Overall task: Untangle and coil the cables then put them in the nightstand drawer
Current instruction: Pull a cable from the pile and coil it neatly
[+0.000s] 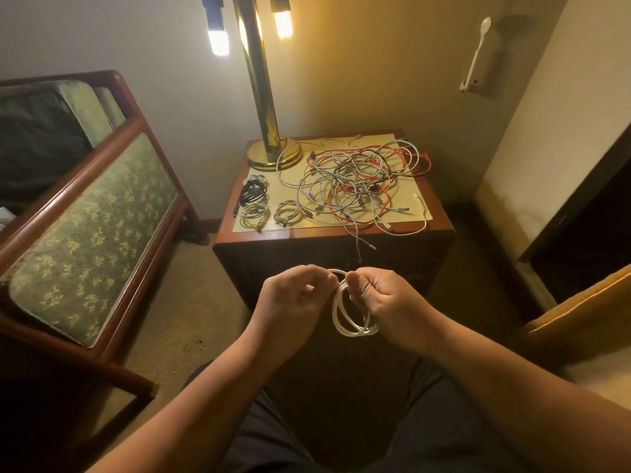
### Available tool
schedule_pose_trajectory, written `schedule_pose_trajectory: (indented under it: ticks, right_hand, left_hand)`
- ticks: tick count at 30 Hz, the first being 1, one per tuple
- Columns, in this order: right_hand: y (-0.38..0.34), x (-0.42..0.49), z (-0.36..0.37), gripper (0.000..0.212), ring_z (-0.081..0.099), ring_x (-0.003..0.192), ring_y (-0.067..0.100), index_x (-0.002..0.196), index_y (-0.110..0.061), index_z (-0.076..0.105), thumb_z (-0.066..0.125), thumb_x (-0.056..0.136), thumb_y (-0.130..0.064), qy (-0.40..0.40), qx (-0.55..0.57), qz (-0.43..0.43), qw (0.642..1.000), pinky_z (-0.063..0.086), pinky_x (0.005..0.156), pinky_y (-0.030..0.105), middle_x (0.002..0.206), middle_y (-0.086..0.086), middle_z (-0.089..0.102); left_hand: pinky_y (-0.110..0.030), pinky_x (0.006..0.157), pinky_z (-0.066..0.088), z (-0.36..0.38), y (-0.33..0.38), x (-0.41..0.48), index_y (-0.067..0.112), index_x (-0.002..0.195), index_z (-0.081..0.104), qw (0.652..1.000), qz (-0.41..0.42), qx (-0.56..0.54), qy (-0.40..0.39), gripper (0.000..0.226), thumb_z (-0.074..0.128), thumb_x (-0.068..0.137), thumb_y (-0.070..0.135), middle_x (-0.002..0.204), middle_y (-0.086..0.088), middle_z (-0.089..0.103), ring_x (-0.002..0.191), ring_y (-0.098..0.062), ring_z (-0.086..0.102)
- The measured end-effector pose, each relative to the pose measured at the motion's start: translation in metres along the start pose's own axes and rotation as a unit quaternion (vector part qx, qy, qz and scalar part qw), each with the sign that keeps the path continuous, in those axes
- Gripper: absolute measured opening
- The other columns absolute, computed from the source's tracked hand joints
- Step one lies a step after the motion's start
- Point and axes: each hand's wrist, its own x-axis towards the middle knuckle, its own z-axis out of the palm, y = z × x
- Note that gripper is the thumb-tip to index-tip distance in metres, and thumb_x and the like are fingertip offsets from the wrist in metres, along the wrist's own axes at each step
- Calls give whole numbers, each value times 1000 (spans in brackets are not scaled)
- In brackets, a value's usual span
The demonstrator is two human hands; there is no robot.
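fingers (316, 274) of the left hand (293, 297) pinch the top of a white cable coil (353, 324) just below the frame's centre. the right hand (382, 297) curls round the same loops, thumb pressed on the bundle. the coil hangs between both hands, in front of the nightstand (341, 238). to do this step well, i'd hold the loops even and firm with the right hand and wrap the free end snugly round the top, so nothing springs open. about 4 finished coils (254, 213) lie at the nightstand's left, and the tangle (358, 175) sits to their right. the drawer front is too dark to make out.
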Motion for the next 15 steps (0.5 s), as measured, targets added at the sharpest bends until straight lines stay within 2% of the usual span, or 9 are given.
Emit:
schedule_pose_trajectory:
  ticks: [2,4,6,8,11,13,15]
  right_hand:
    - [-1,0,1,44,61,69,10,88,-10,64,40,106,-42,-3,3,-2,1000,52,70,26,77,0,67]
    - [-2,0,2,43,59,66,9,87,-10,63,41,106,-41,-4,4,-2,1000,51,68,28,73,-4,65]
    - [-2,1,2,41,53,60,2,81,-14,60,41,106,-40,1,1,-1,1000,47,64,26,65,-13,58]
    - [0,1,0,43,50,59,2,81,-11,60,41,106,-40,5,6,0,1000,45,64,28,65,-11,56]
    - [-1,1,-2,48,53,63,12,89,-4,64,40,107,-41,11,15,-5,1000,49,68,37,71,1,60]
    - [-1,1,-3,47,63,74,25,93,-6,66,39,107,-41,6,27,-3,1000,55,77,42,81,9,68]
    - [-1,0,-1,46,69,86,29,98,-5,66,39,107,-41,-11,45,3,999,60,84,45,90,13,70]
  left_hand:
    - [-31,71,62,1,-4,-1,12,102,75,986,81,142,22,14,66,95,20,96,4,72,86,-11,73]
    - [-25,66,60,3,1,-2,10,106,69,984,85,149,45,16,60,100,22,92,4,71,81,-7,72]
    - [-18,63,56,5,6,-2,7,113,57,985,82,137,62,29,52,104,33,91,3,70,77,-7,71]
    - [-20,69,57,5,7,-1,8,120,54,980,102,158,63,41,48,102,45,100,-1,73,86,-10,72]
    - [-23,81,59,3,7,-1,14,125,61,969,133,204,41,48,53,99,54,114,0,74,104,-11,71]
    - [-19,87,57,1,7,-2,16,124,65,967,132,217,21,51,61,93,56,117,2,73,109,-8,67]
    - [-25,88,59,1,4,0,16,120,69,966,124,226,2,51,68,87,55,117,3,72,112,-11,66]
